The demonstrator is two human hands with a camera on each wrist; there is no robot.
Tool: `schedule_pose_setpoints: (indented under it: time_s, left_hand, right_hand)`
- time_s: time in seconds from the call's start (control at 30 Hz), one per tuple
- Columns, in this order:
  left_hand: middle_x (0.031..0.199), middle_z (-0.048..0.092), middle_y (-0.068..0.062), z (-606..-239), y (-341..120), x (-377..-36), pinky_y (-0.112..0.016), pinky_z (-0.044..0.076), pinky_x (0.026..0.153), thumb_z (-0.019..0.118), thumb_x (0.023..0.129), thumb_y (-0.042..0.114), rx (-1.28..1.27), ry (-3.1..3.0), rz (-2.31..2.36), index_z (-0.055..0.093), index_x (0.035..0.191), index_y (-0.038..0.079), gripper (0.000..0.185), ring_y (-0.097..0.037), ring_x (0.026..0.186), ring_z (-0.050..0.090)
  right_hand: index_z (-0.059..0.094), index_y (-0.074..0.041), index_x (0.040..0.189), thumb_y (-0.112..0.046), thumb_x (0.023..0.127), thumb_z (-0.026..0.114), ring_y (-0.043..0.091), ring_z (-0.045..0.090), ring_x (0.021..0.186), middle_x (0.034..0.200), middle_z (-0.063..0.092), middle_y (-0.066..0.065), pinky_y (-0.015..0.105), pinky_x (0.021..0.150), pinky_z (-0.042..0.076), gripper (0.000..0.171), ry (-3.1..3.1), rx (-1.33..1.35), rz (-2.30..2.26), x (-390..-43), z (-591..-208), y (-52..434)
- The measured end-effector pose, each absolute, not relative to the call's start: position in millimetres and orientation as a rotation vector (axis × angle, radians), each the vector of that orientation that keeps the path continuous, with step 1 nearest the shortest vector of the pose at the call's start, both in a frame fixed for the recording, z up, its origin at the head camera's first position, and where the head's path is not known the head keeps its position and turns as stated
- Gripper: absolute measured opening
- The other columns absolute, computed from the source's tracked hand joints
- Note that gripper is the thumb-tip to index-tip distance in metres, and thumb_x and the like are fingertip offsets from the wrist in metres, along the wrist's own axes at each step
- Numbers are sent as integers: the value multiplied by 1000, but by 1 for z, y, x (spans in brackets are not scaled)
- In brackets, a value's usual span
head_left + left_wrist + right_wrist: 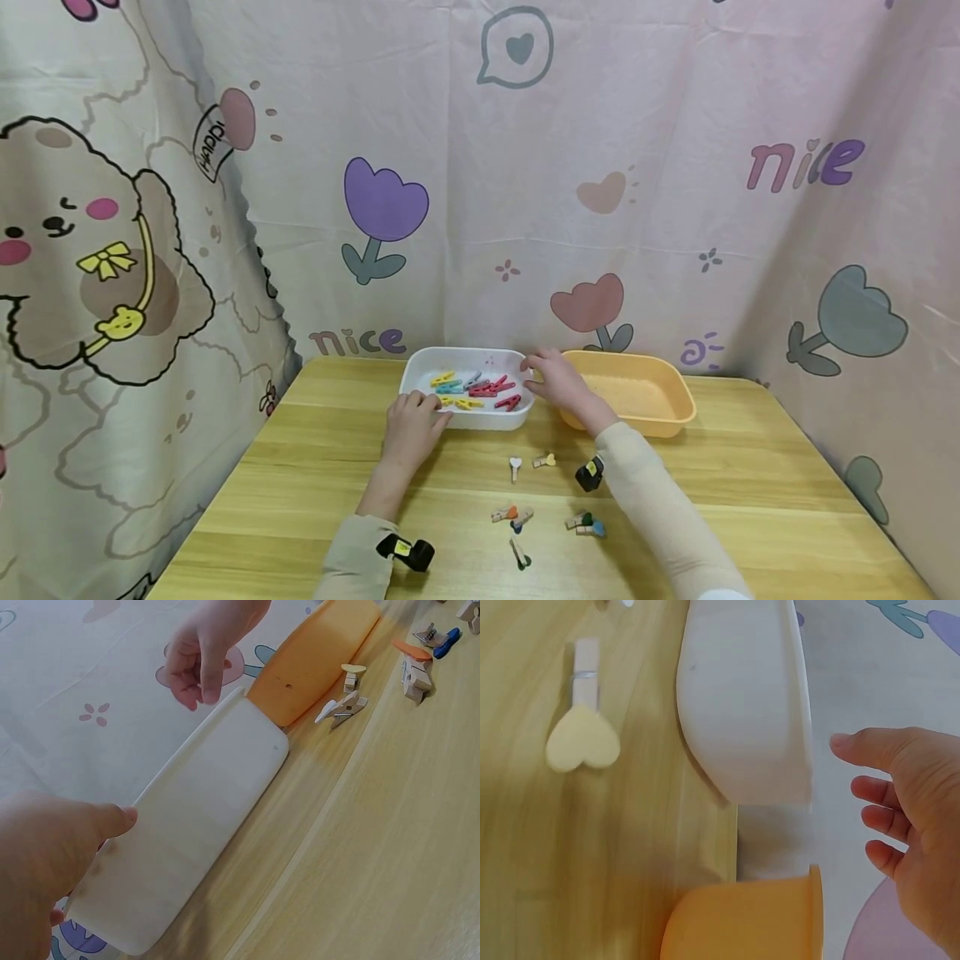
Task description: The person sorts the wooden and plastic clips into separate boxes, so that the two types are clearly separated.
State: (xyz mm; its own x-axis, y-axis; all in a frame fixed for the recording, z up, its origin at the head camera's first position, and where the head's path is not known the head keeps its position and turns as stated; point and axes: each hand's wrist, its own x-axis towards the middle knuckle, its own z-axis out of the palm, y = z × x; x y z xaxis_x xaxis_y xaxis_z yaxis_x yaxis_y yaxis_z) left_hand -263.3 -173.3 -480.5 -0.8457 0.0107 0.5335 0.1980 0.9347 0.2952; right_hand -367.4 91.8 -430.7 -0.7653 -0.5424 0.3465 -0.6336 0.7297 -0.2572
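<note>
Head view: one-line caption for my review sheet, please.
Left hand rests on the near rim of the white tray of coloured clothespins; right hand hovers open between it and the orange tray.

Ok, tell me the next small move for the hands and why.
Probably close the right hand on the white tray's right rim: the left hand already rests on the near-left rim, while the right hand's fingers hover open beside it, not touching.

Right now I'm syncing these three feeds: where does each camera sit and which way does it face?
Head: worn on the head, facing down at white tray, both hands, sleeves.
Left wrist: along tray's outer wall; left hand close, right hand beyond.
Right wrist: tray end, orange tray, right hand.
All three share both trays.
</note>
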Motion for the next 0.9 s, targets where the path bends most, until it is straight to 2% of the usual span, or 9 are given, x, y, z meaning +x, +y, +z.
schedule_pose_setpoints:
  time_s: [0.4,0.67,0.9]
  left_hand:
    - [94,62,-9,-478,-174,-262,-48,45,88,72,87,36,-133,-2560,-472,68,96,12,26,-28,93,54]
    - [94,63,-9,-476,-174,-260,-48,45,88,73,87,36,-135,-2565,-478,68,96,11,27,-30,93,54]
    - [94,63,-9,-478,-173,-262,-48,45,87,73,86,37,-135,-2568,-469,68,96,12,27,-29,92,54]
  right_hand:
    - [68,-7,100,-15,81,78,29,59,98,103,64,9,47,90,49,23,-2501,958,528,-351,-431,127]
    - [69,-6,99,-19,83,76,31,59,101,102,64,12,48,91,48,21,-2442,925,571,-341,-434,151]
    - [69,-9,96,-22,84,76,28,58,96,99,63,8,46,86,48,19,-2390,849,590,-330,-441,174]
